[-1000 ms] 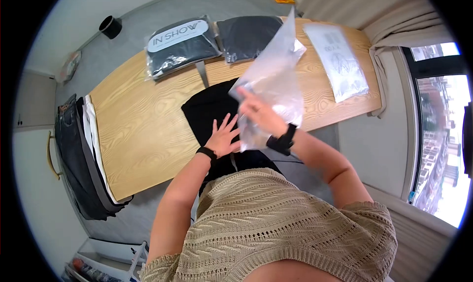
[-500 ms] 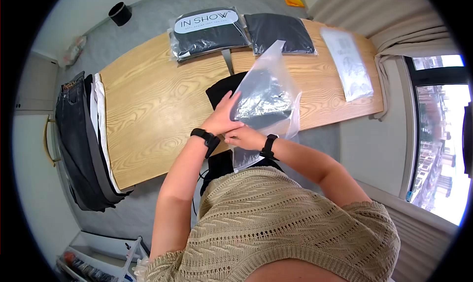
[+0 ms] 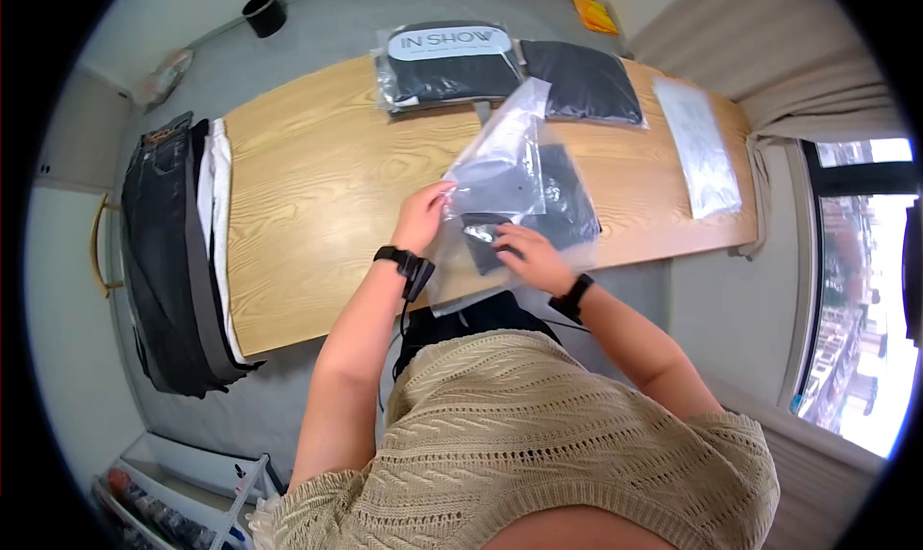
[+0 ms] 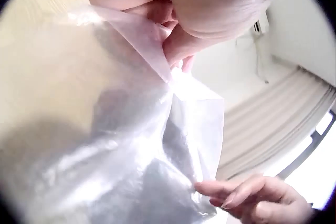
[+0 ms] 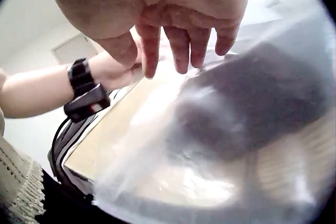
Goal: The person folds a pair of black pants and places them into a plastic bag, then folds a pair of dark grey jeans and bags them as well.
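Observation:
A clear plastic bag (image 3: 495,180) stands half lifted over the front edge of the table, one corner pointing up and away. My left hand (image 3: 420,215) pinches the bag's left edge between thumb and fingers, also visible in the left wrist view (image 4: 178,19). Dark folded cloth (image 3: 567,189) shows through the film, blurred in the right wrist view (image 5: 257,100). Over the near part of the bag is my right hand (image 3: 536,260), its fingers (image 5: 181,50) loosely extended against the plastic and gripping nothing.
Two bagged dark garments, one labelled IN SHOW (image 3: 450,55) and one plain (image 3: 585,81), lie along the far edge of the wooden table (image 3: 317,204). Flat clear bags (image 3: 700,146) lie at the right. Jeans and trousers (image 3: 168,252) hang over the left end.
The bag has come from the right across the dark cloth. My left hand has gone from lying on the cloth to pinching the bag's left edge; my right hand has moved back rightward over the bag.

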Demonstrator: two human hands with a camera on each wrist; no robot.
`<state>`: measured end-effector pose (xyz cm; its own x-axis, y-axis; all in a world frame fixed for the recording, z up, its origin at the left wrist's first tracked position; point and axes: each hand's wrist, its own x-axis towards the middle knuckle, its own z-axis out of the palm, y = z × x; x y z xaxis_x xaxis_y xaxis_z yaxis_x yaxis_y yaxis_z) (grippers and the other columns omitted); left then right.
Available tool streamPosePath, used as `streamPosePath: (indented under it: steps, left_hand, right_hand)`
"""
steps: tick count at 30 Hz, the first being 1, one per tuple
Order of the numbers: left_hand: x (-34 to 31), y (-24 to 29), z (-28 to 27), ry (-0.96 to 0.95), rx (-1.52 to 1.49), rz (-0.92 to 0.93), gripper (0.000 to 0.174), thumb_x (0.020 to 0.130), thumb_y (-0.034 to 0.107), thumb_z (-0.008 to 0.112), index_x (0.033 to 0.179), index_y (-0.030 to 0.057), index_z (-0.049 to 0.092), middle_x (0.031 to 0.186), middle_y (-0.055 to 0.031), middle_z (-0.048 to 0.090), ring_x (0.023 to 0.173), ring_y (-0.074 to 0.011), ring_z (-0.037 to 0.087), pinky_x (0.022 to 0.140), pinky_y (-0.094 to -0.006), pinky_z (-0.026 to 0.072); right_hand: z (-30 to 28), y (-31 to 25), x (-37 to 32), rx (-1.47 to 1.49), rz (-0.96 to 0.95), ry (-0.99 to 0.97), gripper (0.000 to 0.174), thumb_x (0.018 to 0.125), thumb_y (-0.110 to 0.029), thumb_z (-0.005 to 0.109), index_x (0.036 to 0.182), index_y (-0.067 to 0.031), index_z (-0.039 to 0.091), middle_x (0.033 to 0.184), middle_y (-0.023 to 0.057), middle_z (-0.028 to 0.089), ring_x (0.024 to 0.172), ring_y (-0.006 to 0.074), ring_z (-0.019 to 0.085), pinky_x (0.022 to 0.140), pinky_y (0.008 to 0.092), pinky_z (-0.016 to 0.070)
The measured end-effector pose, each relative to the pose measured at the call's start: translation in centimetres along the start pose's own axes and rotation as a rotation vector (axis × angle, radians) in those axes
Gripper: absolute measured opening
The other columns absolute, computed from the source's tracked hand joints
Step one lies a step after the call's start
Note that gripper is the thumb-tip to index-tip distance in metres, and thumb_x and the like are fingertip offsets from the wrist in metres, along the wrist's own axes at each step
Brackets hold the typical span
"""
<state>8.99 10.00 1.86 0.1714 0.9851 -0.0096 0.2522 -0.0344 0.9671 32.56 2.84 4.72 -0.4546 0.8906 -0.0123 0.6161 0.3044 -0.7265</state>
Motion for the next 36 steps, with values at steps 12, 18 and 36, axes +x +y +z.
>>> streamPosePath:
  steps: [12,18,36]
  left_hand:
    - [-10.1,-14.3,-20.9,0.68,-0.172,-0.312,0.041,0.092,0.007,0.052,0.133,0.008,0.049,0.103,-0.0033,0.063,0.09,-0.0095,0.056,0.079,-0.0212,0.0441]
    - [-12.3,-8.6,-19.8,0.6,0.558,-0.234,0.072,0.07,0.006,0.059,0.139,0.0118,0.038,0.146,-0.0251,0.023,0.135,-0.0401,0.02,0.111,-0.0459,0.0172]
    - [-11.8,-1.5,-4.2,-0.111,0.206,0.004,0.044,0.08,0.0,0.052,0.124,0.0031,0.049,0.125,-0.0192,0.051,0.116,-0.0365,0.048,0.101,-0.0401,0.038]
  right_hand:
    - [8.6,-2.1,7.1,-0.139,-0.08,-0.18,0.045,0.086,-0.019,0.057,0.129,-0.0123,0.05,0.138,0.0159,0.044,0.128,0.03,0.04,0.107,0.0391,0.0302]
    - [12.4,-3.5,9.9,-0.342,0.068,-0.345,0.05,0.086,-0.017,0.057,0.135,-0.0172,0.045,0.147,0.0128,0.031,0.135,0.0276,0.031,0.109,0.0453,0.025]
    - [-5.2,11.9,0.7,-0.14,0.711,0.435,0.083,0.068,-0.037,0.079,0.127,0.0091,0.043,0.121,0.0278,0.053,0.115,0.0353,0.051,0.099,0.0392,0.0395]
